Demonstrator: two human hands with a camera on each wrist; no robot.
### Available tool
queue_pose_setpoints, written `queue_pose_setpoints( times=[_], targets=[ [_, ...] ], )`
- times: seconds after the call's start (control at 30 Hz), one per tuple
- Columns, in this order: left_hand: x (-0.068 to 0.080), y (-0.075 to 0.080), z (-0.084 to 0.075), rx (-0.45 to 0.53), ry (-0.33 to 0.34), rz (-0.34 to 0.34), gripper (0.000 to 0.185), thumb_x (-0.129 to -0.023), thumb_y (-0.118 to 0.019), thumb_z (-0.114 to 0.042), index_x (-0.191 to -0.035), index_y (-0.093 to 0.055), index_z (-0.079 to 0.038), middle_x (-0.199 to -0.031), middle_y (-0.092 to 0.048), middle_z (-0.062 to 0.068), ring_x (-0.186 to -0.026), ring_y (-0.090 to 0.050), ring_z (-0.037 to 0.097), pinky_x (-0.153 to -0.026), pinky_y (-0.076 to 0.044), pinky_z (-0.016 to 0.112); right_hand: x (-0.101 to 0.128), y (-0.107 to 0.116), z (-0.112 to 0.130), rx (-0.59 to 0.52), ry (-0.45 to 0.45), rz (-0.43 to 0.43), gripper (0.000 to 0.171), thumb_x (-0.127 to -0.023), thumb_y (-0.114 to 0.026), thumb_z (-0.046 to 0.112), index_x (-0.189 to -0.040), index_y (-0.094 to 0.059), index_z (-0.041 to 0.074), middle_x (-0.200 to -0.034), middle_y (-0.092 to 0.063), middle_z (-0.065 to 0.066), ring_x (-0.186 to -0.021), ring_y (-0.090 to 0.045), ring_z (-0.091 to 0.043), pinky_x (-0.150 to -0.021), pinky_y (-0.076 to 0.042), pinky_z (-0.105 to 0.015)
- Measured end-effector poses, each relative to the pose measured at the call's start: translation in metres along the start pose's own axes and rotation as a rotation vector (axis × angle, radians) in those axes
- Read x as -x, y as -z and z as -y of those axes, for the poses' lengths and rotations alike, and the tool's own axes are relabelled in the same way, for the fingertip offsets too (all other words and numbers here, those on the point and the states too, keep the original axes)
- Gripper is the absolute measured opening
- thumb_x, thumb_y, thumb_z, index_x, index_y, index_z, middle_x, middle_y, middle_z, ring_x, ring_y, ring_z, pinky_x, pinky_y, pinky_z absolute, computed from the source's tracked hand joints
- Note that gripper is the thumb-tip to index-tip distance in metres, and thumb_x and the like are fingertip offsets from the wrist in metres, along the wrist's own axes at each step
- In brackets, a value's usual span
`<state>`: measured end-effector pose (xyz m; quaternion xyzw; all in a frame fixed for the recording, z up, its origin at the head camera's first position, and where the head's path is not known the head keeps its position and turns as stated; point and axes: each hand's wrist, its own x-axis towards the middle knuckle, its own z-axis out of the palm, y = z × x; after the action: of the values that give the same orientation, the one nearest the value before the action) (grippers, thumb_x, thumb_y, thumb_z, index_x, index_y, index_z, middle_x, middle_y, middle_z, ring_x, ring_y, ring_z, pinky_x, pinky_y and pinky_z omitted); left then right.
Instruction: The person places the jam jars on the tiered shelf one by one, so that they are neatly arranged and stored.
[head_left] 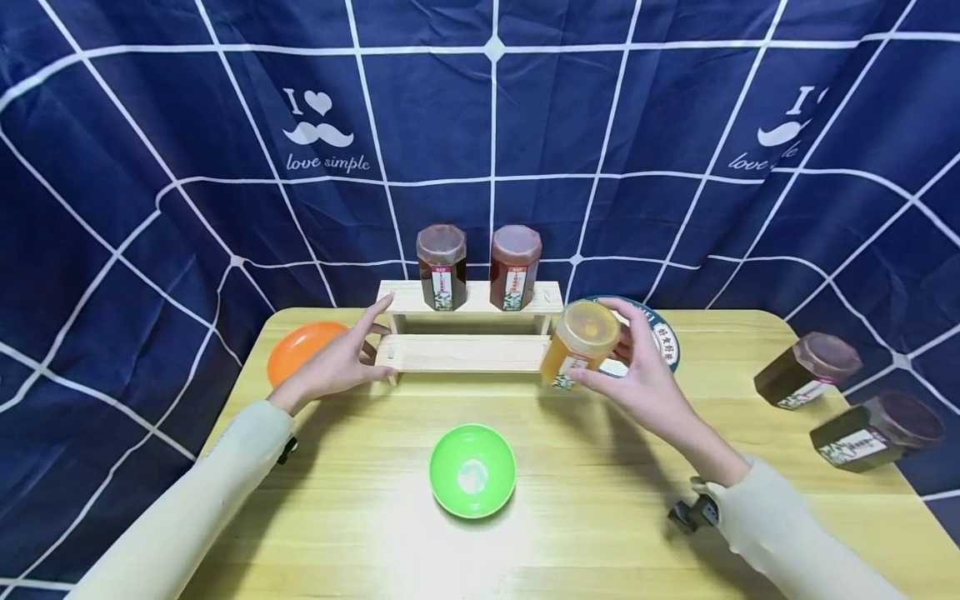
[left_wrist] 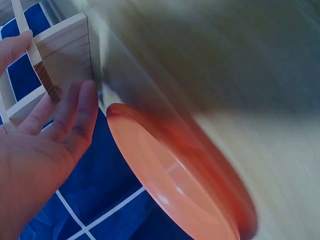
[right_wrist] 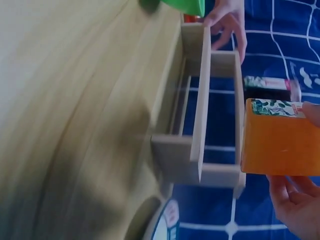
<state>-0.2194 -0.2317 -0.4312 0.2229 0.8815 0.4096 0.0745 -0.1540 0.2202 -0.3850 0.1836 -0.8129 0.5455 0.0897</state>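
Observation:
My right hand (head_left: pixel 637 375) grips an amber jar (head_left: pixel 576 350) with a clear lid, thumb and fingers on opposite sides. It is tilted and held in the air by the right end of a two-tier wooden rack (head_left: pixel 465 354). My left hand (head_left: pixel 341 362) holds the rack's left end, thumb at the lower step and a finger at the upper one. Two jars stand on the upper step: a dark brown jar (head_left: pixel 442 271) and a reddish jar (head_left: pixel 514 271). In the right wrist view the amber jar (right_wrist: pixel 280 142) hangs beside the rack (right_wrist: pixel 200 100).
An orange bowl (head_left: pixel 303 350) lies behind my left hand. A green bowl (head_left: pixel 472 471) stands in front of the rack. Behind the amber jar is a round plate (head_left: pixel 667 333) with lettering. Two dark jars, a nearer one (head_left: pixel 873 433) and a farther one (head_left: pixel 802 371), stand at the right.

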Motion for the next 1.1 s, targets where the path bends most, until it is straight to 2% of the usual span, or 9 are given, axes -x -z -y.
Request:
queue_pose_setpoints(
  times=[0.13,0.27,0.47,0.7,0.93,1.1],
  targets=[
    [0.0,0.003,0.003,0.023,0.003,0.02,0.116,-0.094,-0.088,-0.007,-0.177,-0.008,-0.027,-0.145,-0.062,0.024,-0.092,-0.072,0.026,-0.084,-0.058,0.045,-0.013,-0.019,0.001,-0.024,-0.011,0.026,0.1,-0.086,-0.092,-0.003,-0.165,-0.033,0.016,-0.139,-0.068,-0.012,-0.127,-0.065,-0.019,-0.106,-0.049,-0.025],
    [0.002,0.007,0.004,0.051,-0.005,0.042,0.115,-0.095,-0.086,-0.005,-0.176,-0.007,-0.025,-0.147,-0.061,0.026,-0.09,-0.072,0.027,-0.085,-0.058,0.045,-0.025,-0.04,0.002,-0.068,-0.002,0.061,0.101,-0.086,-0.092,-0.002,-0.165,-0.032,0.014,-0.142,-0.067,-0.011,-0.132,-0.063,-0.025,-0.112,-0.048,-0.033],
    [0.0,0.009,0.005,0.09,-0.016,0.058,0.113,-0.094,-0.086,0.001,-0.175,-0.01,-0.024,-0.149,-0.06,0.027,-0.091,-0.071,0.03,-0.087,-0.057,0.046,-0.039,-0.069,0.005,-0.142,0.0,0.092,0.099,-0.087,-0.091,-0.003,-0.164,-0.031,0.012,-0.143,-0.066,-0.012,-0.131,-0.064,-0.028,-0.112,-0.048,-0.048],
    [-0.002,0.007,0.006,0.123,-0.015,0.046,0.109,-0.093,-0.085,0.005,-0.172,-0.013,-0.019,-0.147,-0.061,0.027,-0.09,-0.07,0.031,-0.085,-0.057,0.042,-0.052,-0.103,0.008,-0.124,0.012,0.118,0.102,-0.085,-0.093,0.0,-0.165,-0.032,0.015,-0.145,-0.064,-0.011,-0.134,-0.062,-0.028,-0.113,-0.048,-0.049],
    [-0.002,0.007,0.004,0.119,-0.031,0.063,0.109,-0.094,-0.084,0.004,-0.172,-0.012,-0.019,-0.149,-0.059,0.028,-0.089,-0.071,0.032,-0.088,-0.057,0.053,-0.066,-0.138,0.015,-0.156,0.012,0.127,0.103,-0.083,-0.093,-0.003,-0.163,-0.032,0.014,-0.147,-0.062,-0.016,-0.136,-0.06,-0.03,-0.114,-0.047,-0.048],
    [0.0,0.008,0.004,0.094,-0.031,0.066,0.109,-0.095,-0.084,0.003,-0.173,-0.011,-0.02,-0.147,-0.061,0.027,-0.088,-0.07,0.03,-0.088,-0.057,0.053,-0.075,-0.159,0.018,-0.148,0.021,0.16,0.1,-0.084,-0.093,-0.002,-0.162,-0.033,0.017,-0.148,-0.062,-0.019,-0.135,-0.061,-0.032,-0.113,-0.048,-0.049]
  ],
)
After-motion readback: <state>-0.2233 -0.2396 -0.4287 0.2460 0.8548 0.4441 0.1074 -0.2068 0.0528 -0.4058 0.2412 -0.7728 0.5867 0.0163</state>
